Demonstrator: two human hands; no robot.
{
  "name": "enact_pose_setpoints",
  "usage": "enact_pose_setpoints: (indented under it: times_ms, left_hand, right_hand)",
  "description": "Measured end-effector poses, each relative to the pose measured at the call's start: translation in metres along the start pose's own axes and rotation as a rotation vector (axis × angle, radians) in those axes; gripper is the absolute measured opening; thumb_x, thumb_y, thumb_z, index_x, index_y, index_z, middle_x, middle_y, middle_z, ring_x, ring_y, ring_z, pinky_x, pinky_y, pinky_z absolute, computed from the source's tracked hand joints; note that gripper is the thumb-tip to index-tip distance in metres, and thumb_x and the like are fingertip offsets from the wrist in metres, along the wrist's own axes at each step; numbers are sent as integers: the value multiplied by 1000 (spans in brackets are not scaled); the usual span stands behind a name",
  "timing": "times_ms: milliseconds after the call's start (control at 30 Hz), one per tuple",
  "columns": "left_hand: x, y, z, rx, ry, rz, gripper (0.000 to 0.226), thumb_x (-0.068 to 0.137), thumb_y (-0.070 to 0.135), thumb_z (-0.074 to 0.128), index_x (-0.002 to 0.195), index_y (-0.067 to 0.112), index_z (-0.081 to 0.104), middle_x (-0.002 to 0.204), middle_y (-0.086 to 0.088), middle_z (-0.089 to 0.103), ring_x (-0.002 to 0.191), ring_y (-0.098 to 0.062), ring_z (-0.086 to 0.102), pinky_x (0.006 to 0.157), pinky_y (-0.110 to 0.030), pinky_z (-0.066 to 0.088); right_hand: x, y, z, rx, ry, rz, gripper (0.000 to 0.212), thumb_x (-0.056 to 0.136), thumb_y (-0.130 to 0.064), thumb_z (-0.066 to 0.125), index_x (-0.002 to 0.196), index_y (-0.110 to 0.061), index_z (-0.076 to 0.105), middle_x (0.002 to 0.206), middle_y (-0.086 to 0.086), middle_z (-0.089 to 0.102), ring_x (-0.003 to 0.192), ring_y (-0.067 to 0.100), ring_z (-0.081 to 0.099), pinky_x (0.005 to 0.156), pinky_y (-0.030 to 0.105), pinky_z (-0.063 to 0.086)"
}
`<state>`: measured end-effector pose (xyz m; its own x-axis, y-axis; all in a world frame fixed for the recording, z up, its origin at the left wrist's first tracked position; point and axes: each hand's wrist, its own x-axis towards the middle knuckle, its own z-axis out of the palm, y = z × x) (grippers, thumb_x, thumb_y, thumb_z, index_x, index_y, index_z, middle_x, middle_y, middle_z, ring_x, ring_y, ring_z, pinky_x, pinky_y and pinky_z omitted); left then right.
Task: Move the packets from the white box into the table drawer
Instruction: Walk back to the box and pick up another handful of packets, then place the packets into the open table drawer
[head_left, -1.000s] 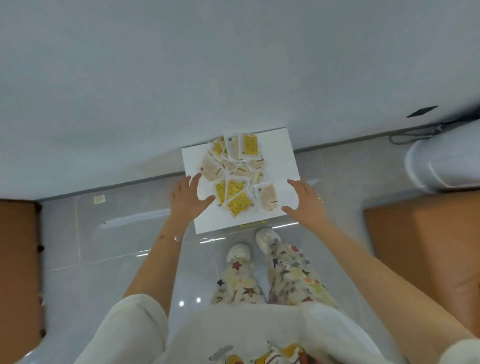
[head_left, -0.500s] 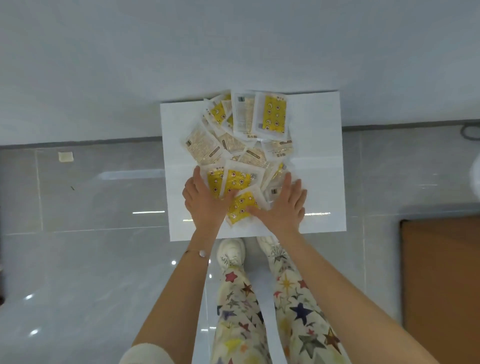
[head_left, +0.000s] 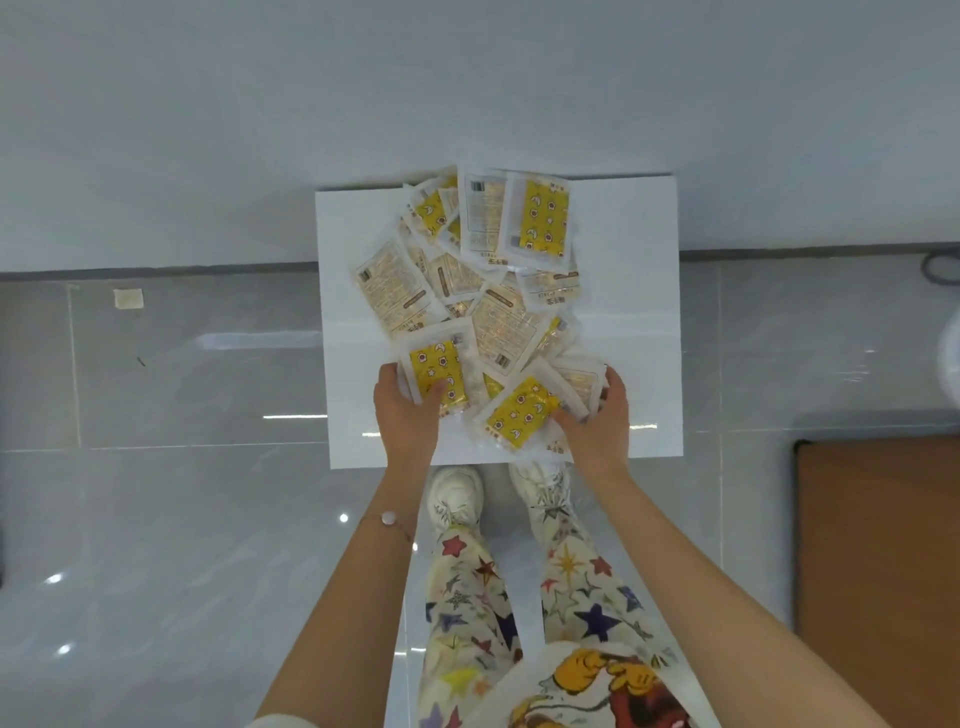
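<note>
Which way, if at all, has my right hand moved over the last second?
Yes: the right hand moved leftward, from the right edge of the white box onto the packets inside.

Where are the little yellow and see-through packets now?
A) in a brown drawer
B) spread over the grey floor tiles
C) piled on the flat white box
C: the yellow and clear plastic packets lie heaped on the flat white box, the left hand and right hand gripping the nearest.

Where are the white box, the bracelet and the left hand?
white box (head_left: 634, 312), head view, bare right side.
bracelet (head_left: 388, 518), head view, its pale bead.
left hand (head_left: 408, 413), head view, back of the hand.
</note>
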<state>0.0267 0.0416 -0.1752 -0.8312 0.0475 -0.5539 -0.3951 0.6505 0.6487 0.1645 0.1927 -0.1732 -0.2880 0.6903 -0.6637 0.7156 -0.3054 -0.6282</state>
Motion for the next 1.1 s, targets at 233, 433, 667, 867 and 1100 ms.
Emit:
enact_pose_setpoints:
  times_ms: [233, 433, 667, 867, 1100]
  left_hand:
    - [-33, 27, -38, -177, 9, -6, 31, 87, 16, 68, 112, 19, 49, 99, 7, 62, 87, -7, 64, 67, -16, 49]
    - [-83, 99, -118, -370, 56, 39, 57, 84, 13, 73, 119, 36, 34, 99, 12, 63, 81, -1, 69, 62, -18, 55]
    - [-171, 152, -231, -482, 205, 147, 63, 82, 15, 76, 122, 35, 32, 96, 11, 63, 75, -1, 70, 57, -15, 54]
    - [-238, 139, -318, -620, 377, 129, 59, 83, 16, 74, 120, 38, 34, 101, 8, 65, 75, -8, 72, 56, -17, 54]
    - [-283, 75, -424, -723, 613, 113, 61, 82, 19, 76, 123, 33, 33, 108, -5, 68, 83, -15, 72, 70, -34, 60]
  right_hand:
    - [-28, -37, -32, 32, -196, 30, 27, 88, -3, 56, 111, -17, 54, 100, -2, 63, 100, 23, 62, 75, 31, 51]
    - [-77, -132, -67, 76, -342, -69, 39, 91, -6, 58, 124, -20, 44, 117, 7, 59, 104, 23, 62, 74, 40, 57]
    - [-163, -251, -80, -8, -454, -343, 42, 91, -15, 62, 123, -32, 40, 112, 6, 60, 95, 18, 64, 58, 24, 54]
    - [-247, -316, -44, -72, -608, -486, 38, 90, -13, 63, 119, -29, 45, 113, 11, 62, 95, 27, 66, 63, 34, 58]
    - [-364, -344, 66, -172, -867, -614, 38, 89, -8, 64, 117, -26, 45, 103, 0, 64, 88, 18, 69, 68, 39, 59]
